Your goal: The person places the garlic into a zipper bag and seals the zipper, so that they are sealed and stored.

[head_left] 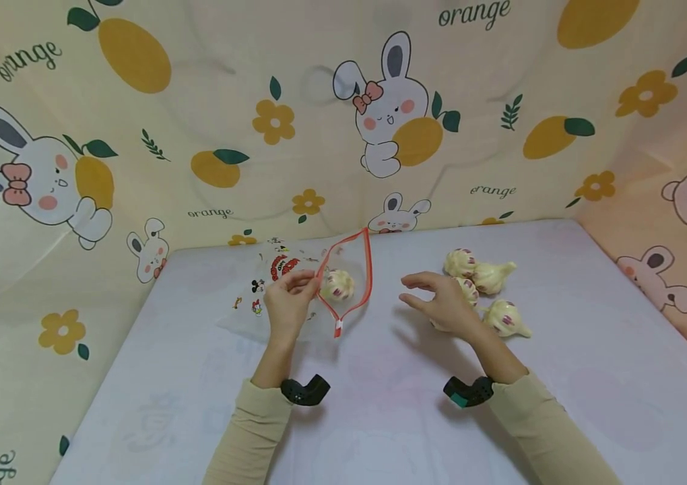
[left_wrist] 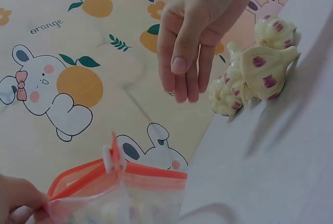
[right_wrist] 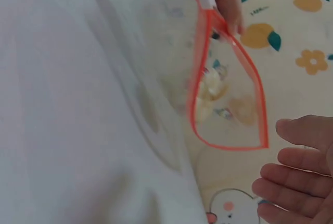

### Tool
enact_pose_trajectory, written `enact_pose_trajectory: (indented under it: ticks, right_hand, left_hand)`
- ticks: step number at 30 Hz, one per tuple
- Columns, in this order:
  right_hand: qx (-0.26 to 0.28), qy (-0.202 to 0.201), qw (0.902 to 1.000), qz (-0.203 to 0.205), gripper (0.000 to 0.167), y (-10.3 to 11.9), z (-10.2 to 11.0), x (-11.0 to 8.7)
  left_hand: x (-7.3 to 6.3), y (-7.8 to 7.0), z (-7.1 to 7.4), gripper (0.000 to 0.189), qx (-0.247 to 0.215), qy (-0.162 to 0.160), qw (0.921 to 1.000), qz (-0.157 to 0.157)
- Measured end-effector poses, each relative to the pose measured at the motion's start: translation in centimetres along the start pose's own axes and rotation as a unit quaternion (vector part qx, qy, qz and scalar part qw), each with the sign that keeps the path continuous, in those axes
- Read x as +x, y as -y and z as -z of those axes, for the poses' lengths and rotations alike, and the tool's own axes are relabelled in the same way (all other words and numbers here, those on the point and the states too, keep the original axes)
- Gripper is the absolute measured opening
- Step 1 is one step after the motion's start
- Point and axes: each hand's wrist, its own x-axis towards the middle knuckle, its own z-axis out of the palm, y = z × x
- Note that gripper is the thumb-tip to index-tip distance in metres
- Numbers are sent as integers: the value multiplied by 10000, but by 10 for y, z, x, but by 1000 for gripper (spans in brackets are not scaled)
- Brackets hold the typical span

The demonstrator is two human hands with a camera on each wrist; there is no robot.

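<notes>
My left hand (head_left: pixel 287 306) pinches the red zip edge of a clear printed zip bag (head_left: pixel 283 269). The bag's mouth gapes toward the right, its slider at the near lower corner. One garlic bulb (head_left: pixel 339 285) shows inside the bag. My right hand (head_left: pixel 443 306) hovers between the bag and a group of garlic bulbs (head_left: pixel 504 318), its fingers extended and nothing in them. In the right wrist view those fingers (right_wrist: pixel 296 182) are beside the red-rimmed opening (right_wrist: pixel 263 109). Part of the group is hidden behind the right hand in the head view.
The bulbs lie in a loose cluster on the right half of the white table (head_left: pixel 368 417). A patterned cloth (head_left: pixel 295 81) with rabbits and oranges hangs behind the table's far edge. Each wrist wears a black camera band (head_left: pixel 306 391).
</notes>
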Motion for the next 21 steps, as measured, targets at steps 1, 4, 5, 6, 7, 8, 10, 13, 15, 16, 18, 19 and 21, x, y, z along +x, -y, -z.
enact_pose_trajectory:
  ticks: [1,4,5,6,7,8,10,13,15,16,18,19,21]
  right_hand:
    - [-32,-15,10000,-5,28,0,3,-1]
    - [-63,-4,9999,-107,28,-2,11,-2]
    - [-47,19,9999,-144,28,-2,15,-2]
    - [-59,38,9998,-200,28,-3,18,-3]
    - [-19,64,9997,-239,28,-3,21,-3]
    - [14,85,9996,-286,28,-4,25,-4]
    - [58,91,9993,-345,29,-6,32,-5]
    - [47,71,9991,-416,29,-11,42,-8]
    - [-51,64,9990,-444,30,-14,49,-10]
    - [-89,72,9989,-447,30,-16,52,-11]
    - [-185,102,9988,-444,30,-19,57,-13]
    - [-211,121,9987,-441,30,-20,59,-14]
    - [-272,182,9985,-432,31,-23,62,-16]
  left_hand:
    - [0,0,0,15,3,-6,10000,-6]
    - [1,1,1,14,1,-14,10000,-6]
    - [1,1,1,13,-2,-17,10000,-8]
    - [1,1,1,13,-1,-19,10000,-10]
    - [1,0,1,13,-6,-19,10000,-11]
    - [1,0,1,14,-20,-15,10000,-16]
    - [1,0,1,14,-41,-2,10000,-27]
    - [1,-1,1,13,-63,19,10000,-59]
    - [1,-1,2,14,-56,33,10000,-76]
    - [1,-1,2,13,-48,36,9999,-83]
    - [0,-1,2,14,-34,47,10000,-62]
    - [0,-1,2,14,-39,58,10000,-44]
    - [0,-1,1,14,-27,71,10000,-4]
